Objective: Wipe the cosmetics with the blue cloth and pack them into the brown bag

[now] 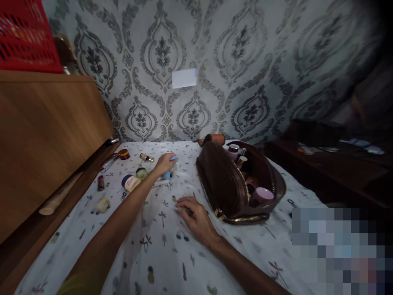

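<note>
Where the patterned sheet (135,262) runs along the wooden cabinet (46,135), a loose spread of small items lies out in the open, none of it stowed; farthest left are a small red tube (101,183) and, nearer the person, a pale yellowish item (102,205) too blurred to name; next come a red-and-gold jar (124,154), a dark-lidded cream jar (131,183) partly behind the left forearm, a greenish jar (141,172) and a small gold-and-black bottle (145,157); the left hand (166,163) is at the right edge of this group, fingers closed on a light-blue item (174,157), with more blue and a slim white piece showing just below; the right hand (195,215) is low over the sheet, between that group and the bag, its fingers curled near one another around something dark, though I cannot tell whether it is clamped; to its right the brown bag (219,176) stands unzipped and gaping, already holding several containers, among them a pink-topped one (263,194) and a silver-capped jar (233,148); judging by that split, the work seems partway along, with the bag well stocked, the left-hand group outside it and the zip not yet closed.
</note>
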